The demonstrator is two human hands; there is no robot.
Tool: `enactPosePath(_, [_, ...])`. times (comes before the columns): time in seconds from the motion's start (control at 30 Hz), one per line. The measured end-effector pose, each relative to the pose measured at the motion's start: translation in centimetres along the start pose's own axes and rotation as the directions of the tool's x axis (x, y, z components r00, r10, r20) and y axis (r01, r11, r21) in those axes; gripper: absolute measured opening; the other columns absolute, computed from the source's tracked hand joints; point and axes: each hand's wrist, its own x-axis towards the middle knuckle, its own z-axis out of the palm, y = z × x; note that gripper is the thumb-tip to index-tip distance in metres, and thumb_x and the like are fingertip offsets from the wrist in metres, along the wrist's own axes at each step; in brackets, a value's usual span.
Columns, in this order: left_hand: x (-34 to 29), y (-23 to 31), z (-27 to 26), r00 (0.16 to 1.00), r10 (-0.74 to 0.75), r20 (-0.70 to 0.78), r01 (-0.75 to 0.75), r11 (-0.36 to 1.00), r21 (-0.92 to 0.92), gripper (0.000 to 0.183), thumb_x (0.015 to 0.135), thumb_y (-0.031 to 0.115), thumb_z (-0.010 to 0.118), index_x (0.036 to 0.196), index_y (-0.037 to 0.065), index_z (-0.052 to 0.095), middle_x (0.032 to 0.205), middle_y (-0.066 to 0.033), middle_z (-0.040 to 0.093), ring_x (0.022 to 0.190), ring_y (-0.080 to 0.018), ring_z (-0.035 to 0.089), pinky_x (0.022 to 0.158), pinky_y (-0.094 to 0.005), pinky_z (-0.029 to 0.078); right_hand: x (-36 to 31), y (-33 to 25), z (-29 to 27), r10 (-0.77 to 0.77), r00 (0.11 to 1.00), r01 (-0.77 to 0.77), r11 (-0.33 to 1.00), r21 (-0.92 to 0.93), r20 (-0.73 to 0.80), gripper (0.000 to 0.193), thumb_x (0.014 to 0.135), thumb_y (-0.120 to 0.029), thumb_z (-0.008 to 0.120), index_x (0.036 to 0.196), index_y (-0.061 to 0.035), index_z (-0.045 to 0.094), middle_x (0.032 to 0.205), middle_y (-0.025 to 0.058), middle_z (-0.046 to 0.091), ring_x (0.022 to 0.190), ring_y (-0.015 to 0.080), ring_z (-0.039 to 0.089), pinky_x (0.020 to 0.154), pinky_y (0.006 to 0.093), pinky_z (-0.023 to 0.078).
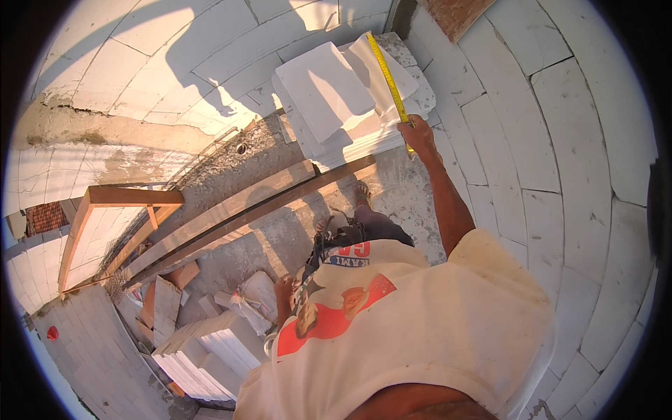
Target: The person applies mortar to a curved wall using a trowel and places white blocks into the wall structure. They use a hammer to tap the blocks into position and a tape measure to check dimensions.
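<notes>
My right hand (418, 134) is closed around the lower end of a yellow tape measure (386, 75). Its blade runs up and away from my fist, across a stack of white blocks or boards (325, 91) standing against the wall. The tape's case is mostly hidden by my fingers. Down at my left hip hangs my left hand (284, 288), partly covered by my shirt. Its fingers are too small and dark to read.
Two long wooden beams (245, 220) lie along the floor beside my feet. A wooden frame (129, 196) stands at the left. White blocks (210, 350), a pale sack (257, 297) and board offcuts (166, 308) lie at lower left. Block walls (560, 133) enclose the space.
</notes>
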Motion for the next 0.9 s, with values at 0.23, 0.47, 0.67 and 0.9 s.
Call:
enactPosePath(0.23, [2.0,-10.4,-2.0,0.992,0.124,-0.008,-0.105,0.873,0.476,0.045,0.092,0.044,0.066,0.116,0.007,0.078,0.105,-0.0206,0.078,0.100,-0.0352,0.075,0.087,-0.0442,0.055,10.8,3.4,-1.8,-0.063,0.991,0.085,0.977,-0.197,0.116,0.060,0.081,-0.039,0.069,0.127,-0.0009,0.066,0.117,0.0277,0.072,0.114,0.0431,0.069,0.099,0.0498,0.054])
enactPosePath(0.47, [-3.2,-3.1,-0.1,0.989,0.096,-0.113,-0.037,0.900,0.434,0.045,0.094,0.040,0.064,0.113,0.001,0.076,0.102,-0.0236,0.077,0.101,-0.0354,0.075,0.088,-0.0441,0.055,19.1,4.1,-2.6,-0.089,0.977,0.145,0.945,-0.292,0.195,0.064,0.082,-0.042,0.068,0.131,-0.0018,0.064,0.125,0.0250,0.071,0.119,0.0400,0.067,0.101,0.0486,0.054])
enactPosePath(0.67, [-7.9,3.5,2.4,0.995,-0.020,-0.095,0.046,0.957,0.286,0.043,0.095,0.038,0.064,0.114,0.001,0.074,0.100,-0.0211,0.076,0.098,-0.0330,0.074,0.086,-0.0418,0.055,21.6,8.2,-4.0,0.005,0.972,0.103,0.889,-0.446,0.234,0.073,0.082,-0.043,0.070,0.149,-0.0185,0.055,0.135,0.0194,0.064,0.128,0.0359,0.062,0.106,0.0512,0.052])
enactPosePath(0.9, [-8.4,4.7,4.1,0.995,-0.048,-0.082,0.070,0.953,0.294,0.041,0.097,0.036,0.064,0.119,0.001,0.071,0.099,-0.0164,0.075,0.095,-0.0276,0.073,0.081,-0.0375,0.055,21.6,9.4,-3.6,-0.121,0.975,0.193,0.875,-0.444,0.184,0.075,0.082,-0.038,0.074,0.148,-0.0070,0.054,0.127,0.0267,0.068,0.118,0.0406,0.067,0.101,0.0471,0.055])
